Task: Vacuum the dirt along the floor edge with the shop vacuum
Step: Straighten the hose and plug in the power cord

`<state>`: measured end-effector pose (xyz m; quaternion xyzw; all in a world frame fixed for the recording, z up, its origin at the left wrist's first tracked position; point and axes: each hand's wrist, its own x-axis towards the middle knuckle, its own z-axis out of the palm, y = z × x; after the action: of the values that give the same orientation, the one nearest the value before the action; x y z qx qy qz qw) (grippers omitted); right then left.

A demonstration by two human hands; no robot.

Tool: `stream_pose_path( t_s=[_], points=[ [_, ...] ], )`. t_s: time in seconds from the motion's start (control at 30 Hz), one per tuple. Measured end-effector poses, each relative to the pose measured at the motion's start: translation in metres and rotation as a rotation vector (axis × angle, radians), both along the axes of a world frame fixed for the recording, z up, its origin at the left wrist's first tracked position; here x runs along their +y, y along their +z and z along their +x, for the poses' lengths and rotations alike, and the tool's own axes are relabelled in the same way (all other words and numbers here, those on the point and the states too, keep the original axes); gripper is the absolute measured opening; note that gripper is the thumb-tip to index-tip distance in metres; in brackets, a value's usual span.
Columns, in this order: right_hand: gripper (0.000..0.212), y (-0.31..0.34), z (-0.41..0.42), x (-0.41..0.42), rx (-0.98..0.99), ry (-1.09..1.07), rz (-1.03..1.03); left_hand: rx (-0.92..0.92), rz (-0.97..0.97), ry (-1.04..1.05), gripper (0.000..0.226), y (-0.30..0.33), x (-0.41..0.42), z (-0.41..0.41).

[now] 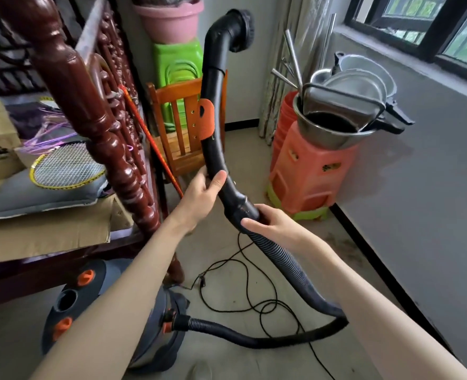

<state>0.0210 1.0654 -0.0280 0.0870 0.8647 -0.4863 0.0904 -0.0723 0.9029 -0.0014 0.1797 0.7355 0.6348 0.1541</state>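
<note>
left hand (205, 187) and right hand (268, 223) grip the smooth curved black wand (213, 105) above its ribbed hose (281, 259).

Two bare forearms, left hand (203, 192) and right hand (270, 223) ungloved, no sleeves or jewellery visible

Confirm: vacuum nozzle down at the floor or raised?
Raised. The round black brush nozzle points up near the pink plastic basin, well off the grey floor.

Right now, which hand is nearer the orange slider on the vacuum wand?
Left. The left hand grips the wand just below the orange slider. The right hand holds the cuff farther down, where the ribbed hose begins.
</note>
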Motion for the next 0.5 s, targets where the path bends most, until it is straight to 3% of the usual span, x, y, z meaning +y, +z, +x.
stream_pose_path(
  t_s=[0.2,0.3,0.4,0.5],
  points=[
    [0.014,-0.012,-0.005,-0.034,0.010,-0.016,-0.217,-0.080,0.011,-0.025,0.024,0.004,-0.030,-0.005],
    [0.018,-0.026,-0.007,-0.062,0.025,-0.041,-0.182,-0.123,-0.010,-0.011,0.031,-0.007,-0.056,-0.009],
    [0.035,-0.037,-0.008,-0.090,0.036,-0.080,-0.178,-0.164,-0.013,0.020,0.031,-0.020,-0.081,-0.010],
    [0.030,-0.048,-0.014,-0.126,0.060,-0.114,-0.177,-0.221,-0.016,0.079,0.023,-0.036,-0.124,-0.011]
  ],
)
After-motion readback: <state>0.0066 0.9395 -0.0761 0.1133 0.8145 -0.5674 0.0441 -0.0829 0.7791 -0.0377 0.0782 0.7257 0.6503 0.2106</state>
